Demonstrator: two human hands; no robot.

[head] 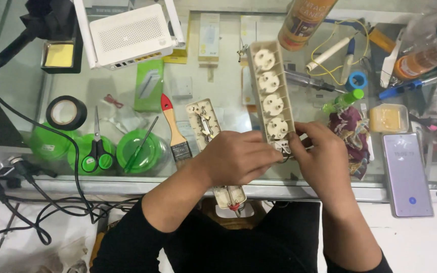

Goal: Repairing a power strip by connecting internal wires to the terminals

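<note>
- Nearest to us, our left hand lies knuckles up, fingers curled closed over the near end of the power strip cover; it also hides the middle of the opened strip base, whose far end and near end show on either side of the hand.
- Our right hand meets the left at the cover's near corner, fingertips pinched closed on that end beside the lowest socket.
- The cover itself is a long cream bar with five round sockets, running from our hands away toward the far edge of the glass table.
- Just left of the base lies a paintbrush with a red-tipped wooden handle.
- Further left, green-handled scissors and a thin screwdriver rest on green lids, with a roll of black tape beyond.
- At right, a phone lies flat with its screen lit.
- Farthest from us stand a white router and a spray can.
</note>
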